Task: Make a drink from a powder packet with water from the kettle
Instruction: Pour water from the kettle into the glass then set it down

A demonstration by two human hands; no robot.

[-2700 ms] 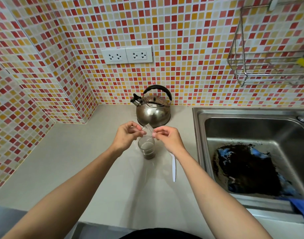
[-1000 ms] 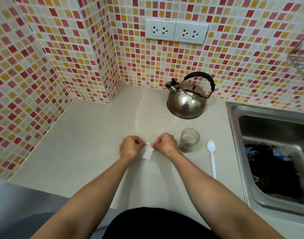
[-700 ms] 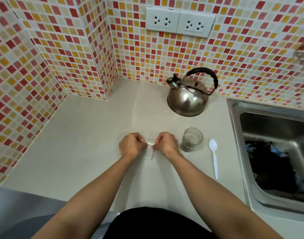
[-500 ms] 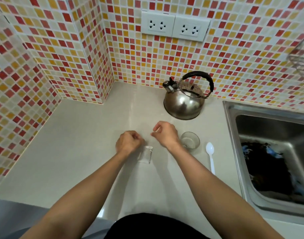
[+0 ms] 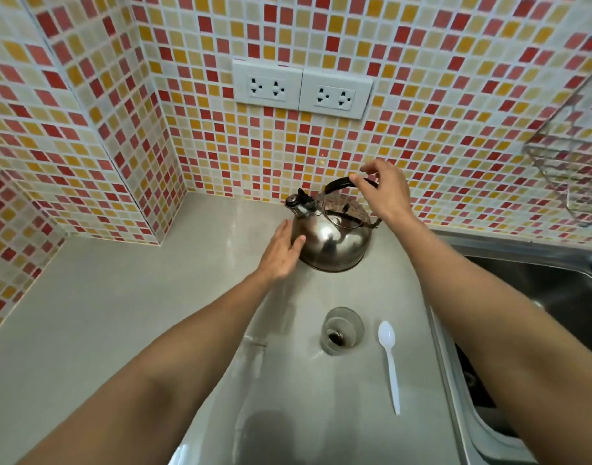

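The steel kettle (image 5: 331, 243) stands on the counter near the back wall, spout pointing left. My right hand (image 5: 383, 193) is curled over its black handle (image 5: 338, 182), thumb on the handle. Flat against the kettle's left side rests my left hand (image 5: 281, 253), fingers straight, holding nothing. Nearer to me stands a small clear glass (image 5: 342, 330) with dark powder at its bottom. A clear empty packet (image 5: 252, 354) lies on the counter left of the glass, partly under my left forearm.
A white plastic spoon (image 5: 390, 360) lies right of the glass. The steel sink (image 5: 536, 260) borders the counter on the right. A wire rack (image 5: 569, 169) hangs on the tiled wall at right, and two sockets (image 5: 301, 88) sit above the kettle.
Both hands let go of the packet, which now lies on the counter, and moved back to the kettle. The right hand went to the handle, the left to the kettle's side.
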